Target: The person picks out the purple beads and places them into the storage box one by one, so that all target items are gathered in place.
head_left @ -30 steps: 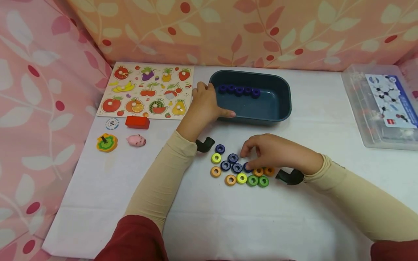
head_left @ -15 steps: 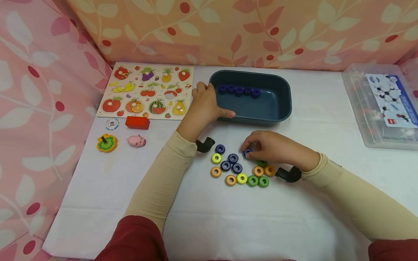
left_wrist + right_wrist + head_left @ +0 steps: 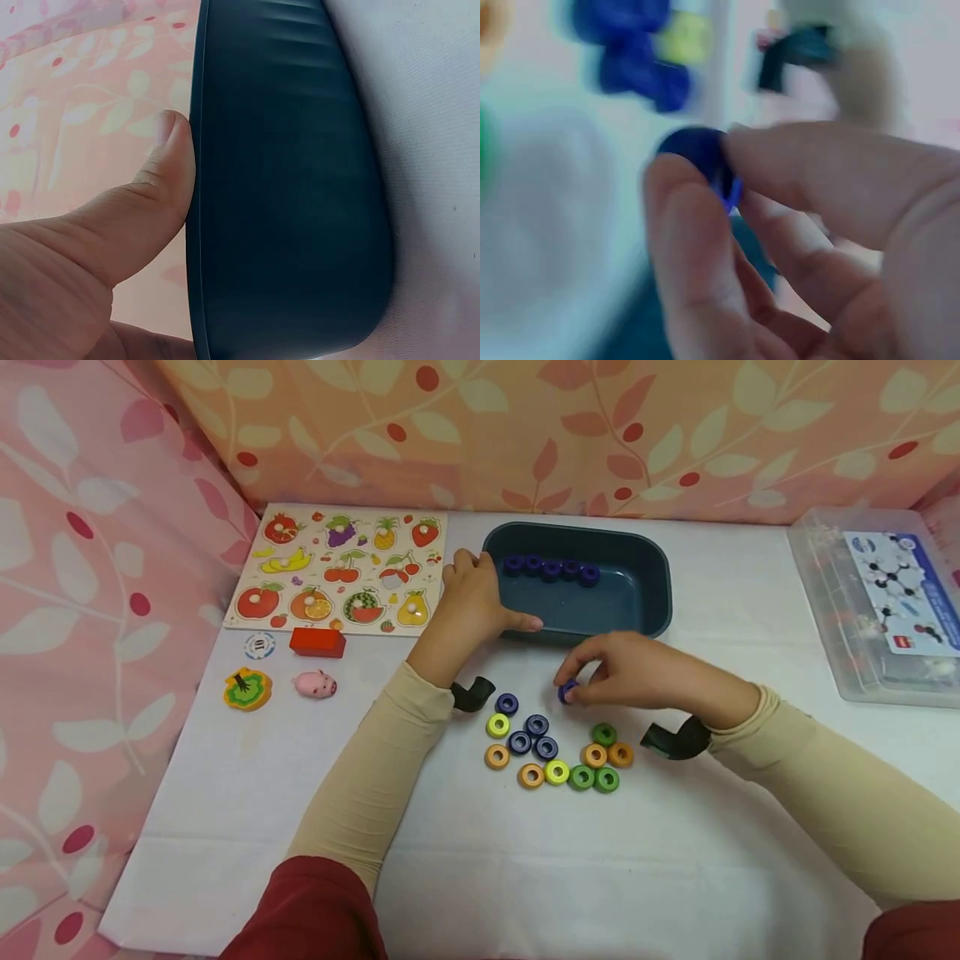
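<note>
My right hand [image 3: 626,672] pinches a dark blue ring-shaped bead [image 3: 567,692] between thumb and fingers, just above the cloth. The right wrist view, partly blurred, shows the same blue bead [image 3: 697,154] at the fingertips. With my left hand [image 3: 472,597] I hold the near left corner of a dark teal plastic bin [image 3: 645,585]; the thumb [image 3: 176,161] lies on its rim in the left wrist view. Inside the bin, several blue beads [image 3: 551,570] form a row along the far left. Several blue beads [image 3: 536,725] lie loose in front of it, among yellow, orange and green beads [image 3: 582,777].
A fruit peg puzzle board [image 3: 337,568] lies left of the bin. Before it are a red block [image 3: 317,642], a pink toy pig [image 3: 314,684], a tree-shaped piece [image 3: 247,689] and a round chip [image 3: 259,646]. A clear plastic case [image 3: 847,618] stands far right.
My right hand has picked the blue bead out of the loose group and carried it away from me towards the bin, uncovering a green bead. The left hand has stayed at the bin.
</note>
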Demonstrator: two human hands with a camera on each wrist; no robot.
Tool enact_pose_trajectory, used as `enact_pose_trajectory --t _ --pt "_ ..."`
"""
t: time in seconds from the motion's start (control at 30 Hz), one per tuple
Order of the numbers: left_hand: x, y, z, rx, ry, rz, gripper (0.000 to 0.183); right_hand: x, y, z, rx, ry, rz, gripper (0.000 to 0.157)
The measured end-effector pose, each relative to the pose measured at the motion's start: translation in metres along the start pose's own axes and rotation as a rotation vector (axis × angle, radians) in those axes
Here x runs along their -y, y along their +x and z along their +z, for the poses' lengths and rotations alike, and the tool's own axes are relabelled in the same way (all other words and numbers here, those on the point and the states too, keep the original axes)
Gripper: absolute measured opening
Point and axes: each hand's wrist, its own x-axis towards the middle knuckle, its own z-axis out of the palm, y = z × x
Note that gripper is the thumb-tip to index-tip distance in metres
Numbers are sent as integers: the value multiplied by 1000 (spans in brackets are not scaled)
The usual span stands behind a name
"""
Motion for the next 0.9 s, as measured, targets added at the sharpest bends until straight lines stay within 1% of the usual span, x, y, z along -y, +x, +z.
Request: enact_pose_trajectory --t 0.1,0.17,0.27,0.37,0.5,0.57,0.63,0.8,0.87,0.9 --pt "0 1 0 -7 -1 3 124 2 2 -32 -87 110 70 28" --pt "0 1 0 -5 5 -1 125 -4 10 -52 -121 223 132 35" --pt "0 2 0 3 16 -10 128 -23 31 -72 -98 401 235 50" --pt "0 1 0 9 10 -14 129 -42 49 -78 -80 548 320 56" --pt "-1 1 1 12 -1 -9 130 -52 60 -75 -106 708 381 56" --pt "-1 2 1 12 -3 -7 129 -52 63 -74 -112 748 386 57" --pt "-1 2 1 11 -5 -6 129 -52 66 -72 -108 756 384 57" --pt "0 2 0 11 -8 -14 129 -53 72 -68 -96 765 360 56" --pt "0 2 0 15 -7 -12 128 -53 73 -67 -96 755 352 55" --pt "1 2 0 15 -9 -11 128 -53 72 -67 -99 732 347 54"
